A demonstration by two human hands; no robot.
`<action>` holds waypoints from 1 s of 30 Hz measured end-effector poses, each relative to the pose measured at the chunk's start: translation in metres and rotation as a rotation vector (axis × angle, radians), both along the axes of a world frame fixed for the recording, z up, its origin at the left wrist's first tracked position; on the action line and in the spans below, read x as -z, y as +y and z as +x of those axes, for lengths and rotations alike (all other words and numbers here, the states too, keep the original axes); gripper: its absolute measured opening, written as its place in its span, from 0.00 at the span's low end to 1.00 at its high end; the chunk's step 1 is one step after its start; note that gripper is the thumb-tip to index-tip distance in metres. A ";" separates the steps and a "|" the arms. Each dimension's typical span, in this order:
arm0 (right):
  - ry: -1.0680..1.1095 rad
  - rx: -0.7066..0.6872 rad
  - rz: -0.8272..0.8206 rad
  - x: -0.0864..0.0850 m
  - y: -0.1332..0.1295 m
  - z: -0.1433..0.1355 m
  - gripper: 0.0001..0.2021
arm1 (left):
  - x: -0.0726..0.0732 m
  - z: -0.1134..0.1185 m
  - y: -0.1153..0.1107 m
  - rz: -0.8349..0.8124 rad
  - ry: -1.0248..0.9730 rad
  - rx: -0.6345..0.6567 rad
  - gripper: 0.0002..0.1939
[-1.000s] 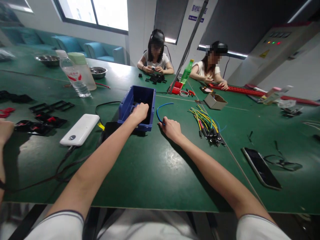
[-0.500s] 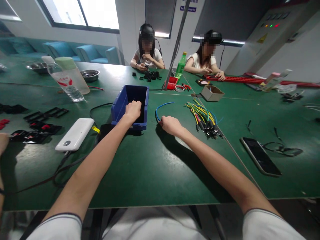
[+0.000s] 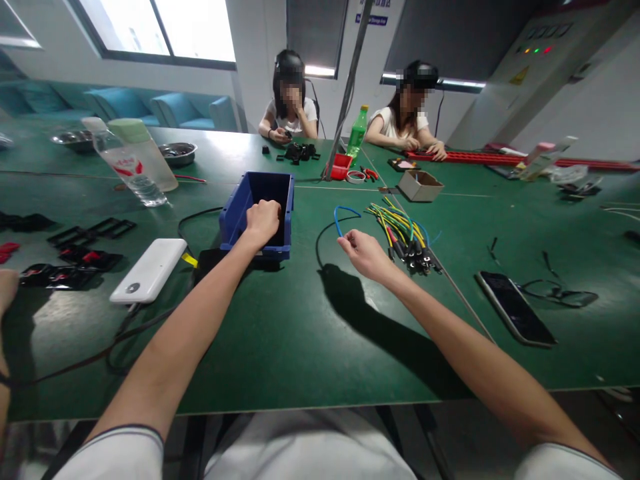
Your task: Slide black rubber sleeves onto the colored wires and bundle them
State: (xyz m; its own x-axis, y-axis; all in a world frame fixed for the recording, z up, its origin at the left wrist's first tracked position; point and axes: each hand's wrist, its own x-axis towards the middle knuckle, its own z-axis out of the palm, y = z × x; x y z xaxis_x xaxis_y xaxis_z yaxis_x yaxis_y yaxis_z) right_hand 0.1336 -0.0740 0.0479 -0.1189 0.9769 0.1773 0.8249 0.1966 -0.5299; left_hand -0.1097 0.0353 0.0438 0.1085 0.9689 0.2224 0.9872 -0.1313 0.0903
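A blue plastic bin (image 3: 231, 217) stands on the green table in front of me. My left hand (image 3: 263, 221) reaches into it with fingers curled down; the fingertips and anything between them are hidden. To the right of the bin, my right hand (image 3: 364, 251) is raised a little over the table, pinching one end of a blue wire (image 3: 337, 217). The wire arcs up and to the right, and its shadow falls on the table. Beside that hand lies a bundle of yellow, green and blue wires (image 3: 404, 230) with black ends and metal lugs.
A white power bank (image 3: 150, 270) with cables lies at left, near black frames (image 3: 90, 257) and two bottles. A small cardboard box (image 3: 420, 187), red tray (image 3: 341, 167) and green bottle (image 3: 357, 133) stand farther back. At right lies a phone (image 3: 515, 308). Two people sit opposite; another person's hand shows at far left.
My right hand has moved right and lifted, carrying the blue wire off the table. My left hand remains in the bin. One person opposite has raised a hand higher on the face.
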 end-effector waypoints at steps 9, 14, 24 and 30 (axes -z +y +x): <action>0.842 0.010 0.042 0.037 -0.030 -0.013 0.15 | -0.022 0.006 -0.018 0.337 -0.250 -0.021 0.12; 0.945 0.059 0.018 0.062 -0.030 -0.021 0.14 | -0.026 0.005 -0.049 0.460 -0.273 0.101 0.12; 1.084 0.094 0.004 0.063 -0.026 -0.018 0.13 | 0.010 0.000 -0.115 0.529 -0.507 0.211 0.06; 1.101 0.115 -0.005 0.060 -0.028 -0.018 0.13 | 0.025 0.031 -0.163 0.281 -0.682 0.442 0.03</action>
